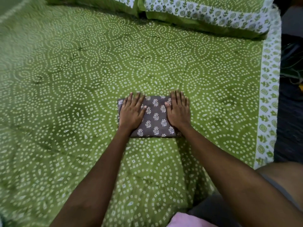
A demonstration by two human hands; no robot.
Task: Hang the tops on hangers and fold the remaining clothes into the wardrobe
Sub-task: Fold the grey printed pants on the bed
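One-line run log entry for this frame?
step: pressing fold flat | left hand: flat on folded garment | right hand: flat on it | surface: bed

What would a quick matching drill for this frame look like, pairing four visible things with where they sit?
Things:
1. folded grey printed cloth
2. left hand
3. pillows
4. pink fabric

Places:
A. bottom edge of view
B. pressing flat on the cloth's left side
C. far end of the green bedsheet
D. centre of the bed, under both hands

Pairs: 1-D, 2-B, 3-C, 4-A
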